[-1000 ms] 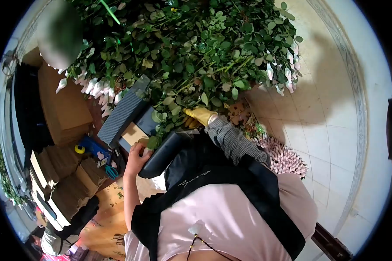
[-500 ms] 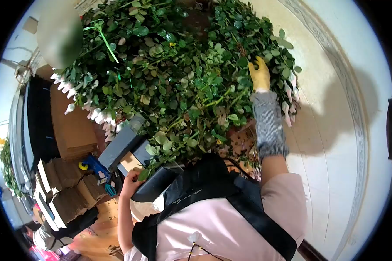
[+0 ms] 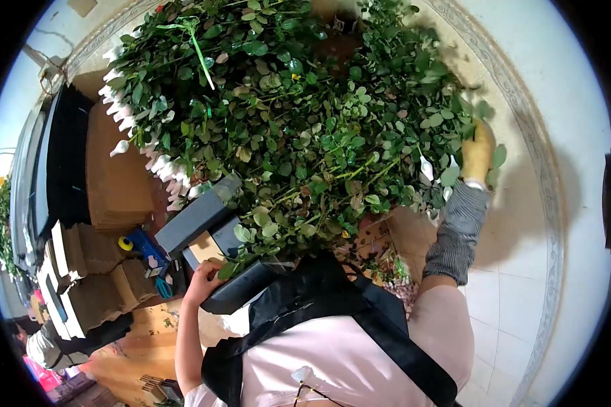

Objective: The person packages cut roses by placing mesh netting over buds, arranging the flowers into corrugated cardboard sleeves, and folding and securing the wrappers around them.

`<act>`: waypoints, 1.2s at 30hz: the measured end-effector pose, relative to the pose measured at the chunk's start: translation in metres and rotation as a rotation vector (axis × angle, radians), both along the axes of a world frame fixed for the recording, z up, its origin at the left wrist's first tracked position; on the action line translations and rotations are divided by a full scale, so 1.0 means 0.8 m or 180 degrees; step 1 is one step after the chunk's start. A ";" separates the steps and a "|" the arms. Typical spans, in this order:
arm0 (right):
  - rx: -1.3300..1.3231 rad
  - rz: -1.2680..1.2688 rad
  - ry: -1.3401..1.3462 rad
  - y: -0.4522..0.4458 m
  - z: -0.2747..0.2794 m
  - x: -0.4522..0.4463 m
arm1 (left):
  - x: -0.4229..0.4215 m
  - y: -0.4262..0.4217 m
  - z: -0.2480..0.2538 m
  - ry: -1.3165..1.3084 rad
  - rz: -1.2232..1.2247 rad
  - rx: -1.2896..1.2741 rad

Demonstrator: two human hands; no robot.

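A big heap of leafy rose stems [image 3: 305,129] lies in front of me, with white wrapped buds [image 3: 125,115] sticking out along its left side. At the heap's right edge, my right hand [image 3: 478,152], in a yellow glove, is closed around a leafy rose stem. Leaves show on both sides of the glove and some are blurred. A few white buds [image 3: 426,168] hang just left of the grey striped sleeve. My bare left hand [image 3: 202,283] is closed, its fingers curled against the end of a dark padded bar [image 3: 241,288] beside some leaves. What its fingers hold is hidden.
A dark grey block [image 3: 198,211] stands left of the heap. Farther left are folded cardboard [image 3: 119,169], cardboard pieces [image 3: 95,285], a blue tape dispenser [image 3: 146,251] and teal-handled scissors [image 3: 163,287]. A person [image 3: 47,349] is at the lower left. A tiled wall [image 3: 523,271] borders the right.
My right hand has moved right and slightly down from the heap, its fingers closing on a rose stem. Leaves and buds there have shifted. My left hand stays at the padded bar.
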State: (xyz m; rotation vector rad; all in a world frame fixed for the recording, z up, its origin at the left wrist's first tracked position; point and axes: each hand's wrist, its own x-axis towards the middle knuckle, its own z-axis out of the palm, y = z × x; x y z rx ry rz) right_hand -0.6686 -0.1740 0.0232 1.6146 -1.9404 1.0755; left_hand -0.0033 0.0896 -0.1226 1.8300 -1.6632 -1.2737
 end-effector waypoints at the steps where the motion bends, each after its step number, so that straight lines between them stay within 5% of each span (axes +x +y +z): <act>1: 0.0433 0.0506 -0.1045 0.018 0.013 0.007 | 0.002 -0.002 0.002 -0.0153 -0.0127 0.0011; 5: 0.0948 0.2329 -0.3805 0.072 0.039 0.075 | 0.002 0.003 -0.003 0.0107 -0.0009 -0.0269; 6: 0.0831 0.2674 -0.5130 0.071 0.038 0.114 | 0.002 0.001 -0.006 0.0304 -0.0132 -0.0416; 7: 0.1504 0.4116 -0.6208 0.059 0.018 0.110 | 0.001 0.001 0.003 0.0219 -0.0173 -0.0462; 8: 0.1697 0.4242 -0.6248 0.070 0.020 0.162 | 0.007 0.003 -0.016 0.0193 -0.0184 -0.0821; 11: 0.1934 0.3733 -0.3045 0.108 -0.010 0.299 | 0.009 0.008 -0.031 0.0253 -0.0016 -0.1124; 13: 0.2141 0.4123 -0.2833 0.139 -0.049 0.364 | 0.015 0.004 -0.020 0.0493 -0.0056 -0.0348; 14: 0.2073 0.4761 -0.3318 0.157 -0.040 0.428 | 0.014 0.009 -0.011 0.0202 -0.0245 -0.1130; 16: 0.3162 0.3659 -0.5766 0.165 -0.095 0.478 | 0.010 0.020 -0.030 0.0967 0.0483 -0.0466; 18: 0.3021 0.3213 -0.5724 0.178 -0.146 0.524 | 0.013 0.012 0.006 0.0446 0.0180 -0.0137; 22: 0.3837 0.1981 -0.5181 0.193 -0.195 0.521 | 0.011 0.016 0.006 -0.0607 -0.0230 -0.0877; 26: 0.3473 0.2506 -0.5101 0.211 -0.180 0.511 | -0.004 0.001 0.050 -0.1908 -0.0519 -0.1874; 28: 0.3834 0.2389 -0.4769 0.213 -0.171 0.495 | 0.002 0.005 0.012 -0.1720 -0.0383 -0.1430; 31: 0.4660 0.1905 -0.5350 0.200 -0.166 0.455 | 0.009 0.002 0.012 -0.1151 -0.0583 -0.0942; 33: 0.4874 0.1689 -0.4566 0.197 -0.136 0.428 | 0.006 0.001 0.025 -0.1196 -0.0664 -0.0936; 36: 0.3333 0.1936 -0.2884 0.203 -0.099 0.417 | 0.008 0.000 0.021 -0.0951 -0.0614 -0.0776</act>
